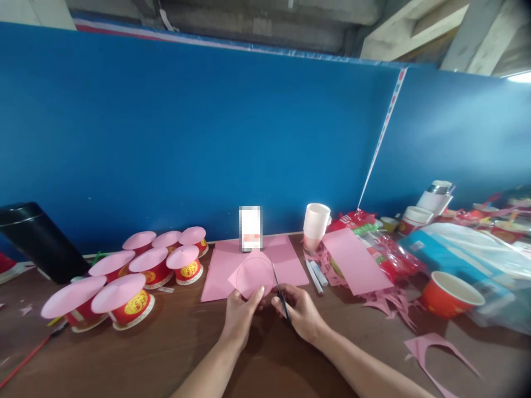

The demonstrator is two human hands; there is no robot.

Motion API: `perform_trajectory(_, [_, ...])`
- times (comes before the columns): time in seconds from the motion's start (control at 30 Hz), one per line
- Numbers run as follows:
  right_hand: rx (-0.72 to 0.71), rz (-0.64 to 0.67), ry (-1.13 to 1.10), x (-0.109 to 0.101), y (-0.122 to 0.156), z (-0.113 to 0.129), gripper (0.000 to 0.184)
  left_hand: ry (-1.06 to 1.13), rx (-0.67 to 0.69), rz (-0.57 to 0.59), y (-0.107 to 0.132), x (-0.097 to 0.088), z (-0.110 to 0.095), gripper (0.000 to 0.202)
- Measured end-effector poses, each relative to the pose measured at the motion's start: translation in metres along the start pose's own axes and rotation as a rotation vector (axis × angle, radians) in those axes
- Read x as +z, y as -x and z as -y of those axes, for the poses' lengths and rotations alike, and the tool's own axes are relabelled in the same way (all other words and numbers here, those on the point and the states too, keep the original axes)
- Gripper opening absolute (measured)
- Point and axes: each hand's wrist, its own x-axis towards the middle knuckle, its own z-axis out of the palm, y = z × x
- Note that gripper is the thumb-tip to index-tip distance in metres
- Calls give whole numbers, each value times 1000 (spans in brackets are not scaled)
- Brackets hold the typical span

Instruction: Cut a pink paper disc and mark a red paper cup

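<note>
My left hand [241, 313] pinches the lower edge of a pink piece of paper [254, 276] that has a circle drawn on it. In my right hand [302, 310] is a dark pair of scissors [281, 294], its blades at the right side of the circle. Whether the blades are parted is too fine to make out. Behind the held piece, larger pink sheets [292, 268] lie flat on the brown table [166, 354]. A pixelated upright white rectangle [251, 228] stands at their back edge.
Several upturned red cups with pink paper cones [120, 294] stand left, near a black bottle [43, 240]. Stacked paper cups [316, 224], white sticks [316, 276], a pink sheet [357, 262], paper scraps [429, 348] and an orange cup [450, 296] lie right. A blue partition [207, 127] rises behind.
</note>
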Motion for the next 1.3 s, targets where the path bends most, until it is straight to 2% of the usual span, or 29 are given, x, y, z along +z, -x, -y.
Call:
perform_trajectory(0.53, [-1,2,20,0,0,-2,33,7,-6,-14,-2,-1,6,33])
perform_trajectory(0.83, [-5,29,1,1,1,6,37,6,-9,-4,1,1,-3,33])
perform_trajectory(1.3, [-2,40,-3,-1,1,5,32,18,-2,-6,1,0,4,32])
